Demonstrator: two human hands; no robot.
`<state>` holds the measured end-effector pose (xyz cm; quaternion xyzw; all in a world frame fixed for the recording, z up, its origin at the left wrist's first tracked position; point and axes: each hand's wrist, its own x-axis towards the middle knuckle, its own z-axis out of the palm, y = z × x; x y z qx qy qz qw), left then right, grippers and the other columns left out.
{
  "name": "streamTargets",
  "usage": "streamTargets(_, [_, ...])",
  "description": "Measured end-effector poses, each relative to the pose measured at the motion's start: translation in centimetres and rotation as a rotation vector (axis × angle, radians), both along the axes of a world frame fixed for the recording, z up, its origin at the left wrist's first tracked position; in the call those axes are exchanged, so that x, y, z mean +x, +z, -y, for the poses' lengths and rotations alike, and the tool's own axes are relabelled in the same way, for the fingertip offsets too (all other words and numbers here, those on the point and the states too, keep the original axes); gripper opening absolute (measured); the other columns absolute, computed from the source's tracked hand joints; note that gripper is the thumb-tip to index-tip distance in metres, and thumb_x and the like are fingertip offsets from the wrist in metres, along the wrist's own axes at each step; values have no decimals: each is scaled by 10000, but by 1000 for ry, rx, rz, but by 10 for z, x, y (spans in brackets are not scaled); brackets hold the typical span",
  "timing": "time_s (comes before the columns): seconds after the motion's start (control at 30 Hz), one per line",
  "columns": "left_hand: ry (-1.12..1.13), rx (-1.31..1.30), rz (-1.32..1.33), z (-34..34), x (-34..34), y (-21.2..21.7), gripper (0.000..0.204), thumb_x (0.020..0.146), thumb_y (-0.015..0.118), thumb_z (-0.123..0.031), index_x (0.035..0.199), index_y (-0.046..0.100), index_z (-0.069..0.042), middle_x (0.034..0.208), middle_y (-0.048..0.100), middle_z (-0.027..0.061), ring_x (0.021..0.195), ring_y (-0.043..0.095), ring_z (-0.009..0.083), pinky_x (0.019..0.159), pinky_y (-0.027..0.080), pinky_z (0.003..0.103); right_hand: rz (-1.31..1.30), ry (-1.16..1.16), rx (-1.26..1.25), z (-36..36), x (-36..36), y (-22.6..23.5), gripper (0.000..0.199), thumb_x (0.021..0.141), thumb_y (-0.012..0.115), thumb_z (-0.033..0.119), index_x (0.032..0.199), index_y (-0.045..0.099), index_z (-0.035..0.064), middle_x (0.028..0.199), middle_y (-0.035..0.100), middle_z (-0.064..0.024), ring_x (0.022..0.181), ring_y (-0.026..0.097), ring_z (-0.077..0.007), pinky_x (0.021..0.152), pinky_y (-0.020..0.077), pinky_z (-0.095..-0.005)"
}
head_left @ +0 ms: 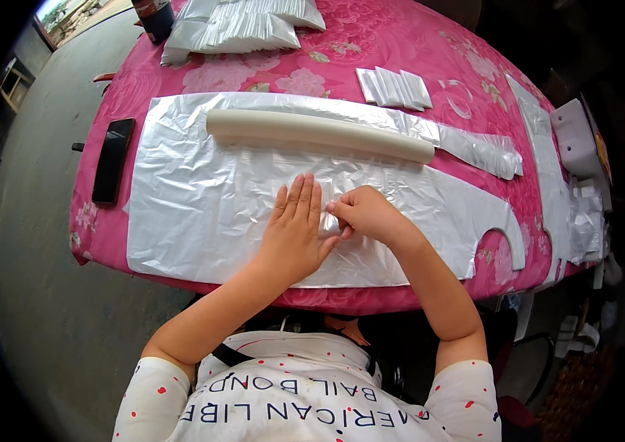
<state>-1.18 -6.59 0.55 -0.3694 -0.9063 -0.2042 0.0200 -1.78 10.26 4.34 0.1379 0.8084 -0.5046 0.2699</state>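
The left hand (294,228) lies flat, fingers together and stretched out, palm pressed on a clear plastic bag (202,214) near its middle. The right hand (364,215) sits just beside it, thumb and fingertips pinched on a small fold of the same film, right at the left hand's fingertips. The two hands touch or nearly touch there.

That one bag is spread wide across the near side of the table (416,59), which wears a pink flowered cloth. The bag's near edge runs close along the table's near edge; its right end has a curved handle cutout (500,239). One long cream roll (320,132) lies across the bag's far part, well clear of the hands, and a strip of film (486,151) trails from its right end.

One black phone (112,160) lies at the left edge of the table, just beside the bag's left edge. Beyond the roll sits one small stack of folded white pieces (395,88), about five showing. At the far end lies one heap of bags (242,26), with one dark bottle (154,18) at its left. More film (548,177) hangs along the right edge, near a white box (576,136).

Open bag surface lies left of the hands, up to the phone; bare pink cloth shows between roll and stack.
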Motion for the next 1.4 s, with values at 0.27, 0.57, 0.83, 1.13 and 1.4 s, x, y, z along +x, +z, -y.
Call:
streamTargets(0.27, [36,11,30,-1,2,-2,1055,716,615,-559,1366,134,119,1442,142,276,1368,114,369,1097,41,490,3,5,38,0,-2,-2,329,851,543,224,626,580,-13,571,578,-62,479,585,-124,487,442,-255])
streamTargets(0.57, [-1,1,-10,-1,-2,-5,1023,721,607,-549,1352,170,126,1427,191,275,1361,151,362,1099,58,482,44,-25,-7,0,-4,0,313,845,563,210,626,589,-12,575,568,-43,481,557,-99,481,435,-230])
streamTargets(0.83, [13,0,2,0,-2,-5,1034,725,583,-573,1354,163,131,1428,186,279,1359,153,363,1104,63,466,-200,74,346,12,12,5,267,710,656,268,634,616,16,595,613,-100,505,589,-204,508,455,-308])
streamTargets(1.13, [38,124,-43,6,-1,-3,979,775,573,-518,1382,111,96,1446,136,270,1362,115,379,1103,64,457,-316,110,668,-2,38,18,222,657,721,217,734,640,25,655,627,-80,609,614,-197,569,471,-305])
streamTargets(1.4, [82,926,1219,99,52,6,339,896,506,-64,1215,470,45,1170,557,141,1057,554,184,904,433,302,-1040,357,564,37,10,-14,467,775,637,287,1129,535,1,1169,518,-188,1088,483,-329,918,369,-415])
